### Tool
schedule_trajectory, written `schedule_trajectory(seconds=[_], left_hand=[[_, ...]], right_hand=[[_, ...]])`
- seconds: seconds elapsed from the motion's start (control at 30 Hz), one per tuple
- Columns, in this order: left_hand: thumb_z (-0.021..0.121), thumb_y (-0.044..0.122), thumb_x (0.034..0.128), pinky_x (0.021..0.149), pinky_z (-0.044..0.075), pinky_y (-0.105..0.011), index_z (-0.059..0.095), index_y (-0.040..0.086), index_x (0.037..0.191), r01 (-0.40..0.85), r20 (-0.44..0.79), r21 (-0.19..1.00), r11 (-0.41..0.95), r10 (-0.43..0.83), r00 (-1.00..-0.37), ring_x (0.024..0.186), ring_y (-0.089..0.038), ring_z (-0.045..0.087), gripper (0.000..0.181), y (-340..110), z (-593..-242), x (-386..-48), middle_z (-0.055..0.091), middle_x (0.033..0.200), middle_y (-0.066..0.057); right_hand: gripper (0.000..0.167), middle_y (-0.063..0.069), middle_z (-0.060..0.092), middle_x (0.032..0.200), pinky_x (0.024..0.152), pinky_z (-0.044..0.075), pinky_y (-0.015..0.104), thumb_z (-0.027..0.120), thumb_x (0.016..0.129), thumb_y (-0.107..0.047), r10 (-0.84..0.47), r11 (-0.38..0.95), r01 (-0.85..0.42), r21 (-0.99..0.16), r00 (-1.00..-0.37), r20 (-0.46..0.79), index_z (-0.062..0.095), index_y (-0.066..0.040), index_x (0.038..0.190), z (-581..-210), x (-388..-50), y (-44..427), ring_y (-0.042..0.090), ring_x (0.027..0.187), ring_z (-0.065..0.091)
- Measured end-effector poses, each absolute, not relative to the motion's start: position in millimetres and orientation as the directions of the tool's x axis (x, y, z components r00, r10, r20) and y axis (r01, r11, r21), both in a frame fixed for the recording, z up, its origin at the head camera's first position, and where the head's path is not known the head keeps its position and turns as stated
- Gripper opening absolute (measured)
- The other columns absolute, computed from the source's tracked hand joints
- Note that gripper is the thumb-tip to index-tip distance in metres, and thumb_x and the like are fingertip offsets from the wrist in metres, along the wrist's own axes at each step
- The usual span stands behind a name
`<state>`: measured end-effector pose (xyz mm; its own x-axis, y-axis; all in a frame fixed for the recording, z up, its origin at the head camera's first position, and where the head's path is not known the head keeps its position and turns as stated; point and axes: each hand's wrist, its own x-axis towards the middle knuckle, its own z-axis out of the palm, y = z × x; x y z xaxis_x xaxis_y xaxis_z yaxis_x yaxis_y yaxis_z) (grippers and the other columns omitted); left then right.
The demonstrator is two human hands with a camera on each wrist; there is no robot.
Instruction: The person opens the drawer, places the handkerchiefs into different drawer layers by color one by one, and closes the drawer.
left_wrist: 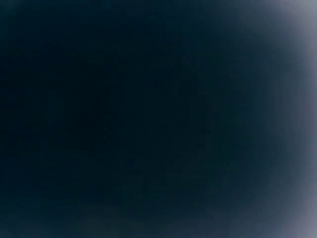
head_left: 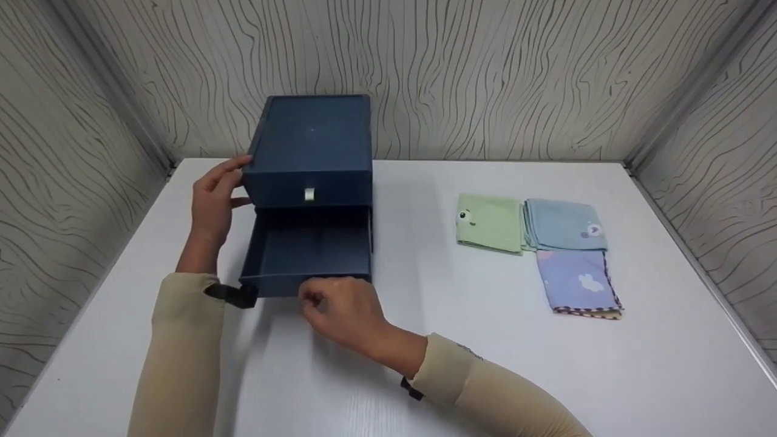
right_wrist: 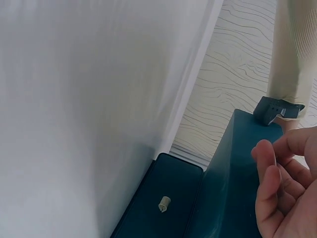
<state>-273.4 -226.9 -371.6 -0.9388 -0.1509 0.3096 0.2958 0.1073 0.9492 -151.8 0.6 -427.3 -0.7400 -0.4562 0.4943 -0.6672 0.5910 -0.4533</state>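
Against the left side of the dark blue cabinet (head_left: 309, 130), the left hand (head_left: 212, 197) is resting, its fingers extended and apart. At the cabinet's lower front, the right hand (head_left: 346, 306) is curling its fingers together beside the front of the lower drawer (head_left: 270, 285); whether they are gripping it, I cannot tell. This drawer is standing pulled out from the cabinet, its visible inside holding nothing. Above it, the upper drawer (head_left: 276, 191) is sitting flush in the cabinet, its pale tab (head_left: 309, 194) showing. To the cabinet's right, three folded cloths are lying on the white table (head_left: 419, 285): a green one (head_left: 495, 224) nearest the cabinet, a blue one (head_left: 564, 221) beside it, and a purple one (head_left: 576, 279) nearer the person. The left wrist view is showing only a dark blur.
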Motion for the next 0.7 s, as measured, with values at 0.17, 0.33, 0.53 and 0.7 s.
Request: schedule_trajectory(seconds=[0.17,0.33,0.53,0.7], left_hand=[[0.049,0.022,0.1007,0.071,0.057,-0.023,0.064,0.011,0.127,0.281,0.292,0.954,0.109,-0.106,-0.951,0.100,-0.014,0.061,0.033,-229.6,-370.5,-271.6,0.058,0.127,0.000],[0.047,0.026,0.1016,0.074,0.056,-0.023,0.062,0.012,0.131,0.278,0.290,0.947,0.158,-0.054,-0.956,0.104,-0.012,0.060,0.035,-233.2,-368.5,-270.1,0.055,0.133,-0.003],[0.048,0.027,0.1017,0.074,0.056,-0.025,0.061,0.013,0.131,0.283,0.291,0.945,0.167,-0.028,-0.956,0.105,-0.011,0.060,0.035,-235.5,-368.1,-270.0,0.056,0.130,0.001],[0.048,0.028,0.1016,0.074,0.056,-0.024,0.061,0.013,0.131,0.282,0.292,0.944,0.169,-0.032,-0.956,0.103,-0.011,0.061,0.036,-236.4,-368.8,-270.1,0.057,0.124,0.005]], right_hand=[[0.010,-0.014,0.071,0.079,0.054,0.042,0.009,0.066,0.086,-0.016,-0.459,0.599,-0.669,-0.440,-0.737,0.495,0.074,-0.023,0.086,-428.7,-151.1,-0.1,-0.003,0.068,0.063],[0.011,-0.015,0.071,0.080,0.054,0.042,0.009,0.066,0.086,-0.016,-0.455,0.604,-0.664,-0.440,-0.741,0.493,0.073,-0.024,0.086,-428.8,-150.2,0.3,-0.003,0.068,0.064],[0.011,-0.015,0.071,0.080,0.054,0.041,0.009,0.067,0.086,-0.017,-0.461,0.610,-0.665,-0.431,-0.740,0.489,0.073,-0.025,0.087,-428.9,-150.0,0.8,-0.004,0.068,0.063],[0.010,-0.014,0.071,0.082,0.055,0.042,0.009,0.066,0.086,-0.017,-0.495,0.610,-0.685,-0.399,-0.722,0.482,0.073,-0.023,0.089,-428.2,-150.5,2.0,-0.002,0.071,0.065]])
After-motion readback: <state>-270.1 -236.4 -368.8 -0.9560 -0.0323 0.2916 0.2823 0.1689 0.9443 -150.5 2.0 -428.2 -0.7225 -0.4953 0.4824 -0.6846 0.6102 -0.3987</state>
